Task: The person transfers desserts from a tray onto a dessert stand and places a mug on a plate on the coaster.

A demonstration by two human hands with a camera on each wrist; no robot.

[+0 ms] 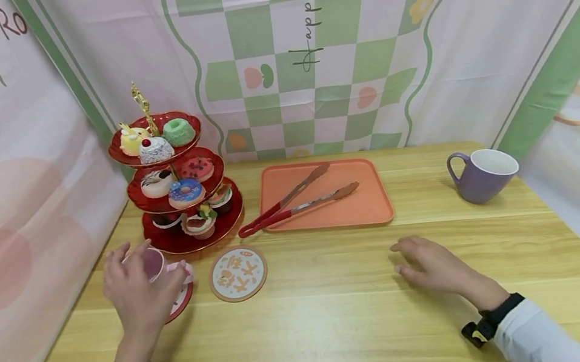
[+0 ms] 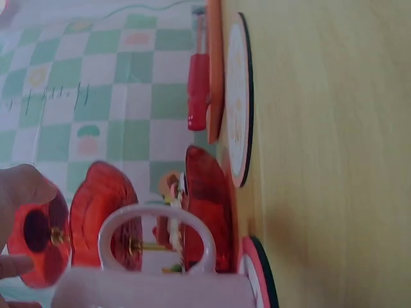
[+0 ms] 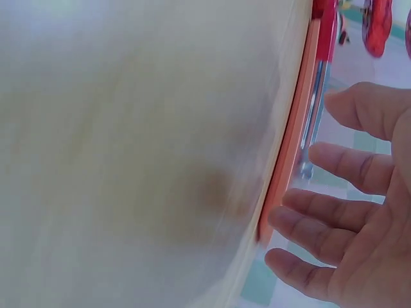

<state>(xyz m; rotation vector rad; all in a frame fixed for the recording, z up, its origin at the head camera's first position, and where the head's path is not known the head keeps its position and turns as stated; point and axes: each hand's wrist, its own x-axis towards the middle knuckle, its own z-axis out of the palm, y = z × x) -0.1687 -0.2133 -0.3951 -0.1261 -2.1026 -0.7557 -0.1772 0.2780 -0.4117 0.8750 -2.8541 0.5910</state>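
Note:
Over at the left, a light pink mug (image 1: 155,263) stands on a red-rimmed coaster (image 1: 182,303). My left hand (image 1: 138,289) is just above and beside this mug, fingers spread and partly covering it. In the left wrist view, the thumb and a finger (image 2: 24,186) appear apart from the mug's wall (image 2: 154,290), and its handle (image 2: 207,240) is free. Nothing is held by my right hand (image 1: 433,263), which hovers low over the right half of the table with relaxed fingers. Its parted fingers (image 3: 321,234) show in the right wrist view.
A three-tier red stand (image 1: 166,240) with cakes and doughnuts rises behind the pink mug. Beside it lie a round orange-rimmed coaster (image 1: 238,273) and an orange tray (image 1: 365,211) with red-handled tongs (image 1: 283,213) across it. A purple mug (image 1: 479,179) stands at the far right.

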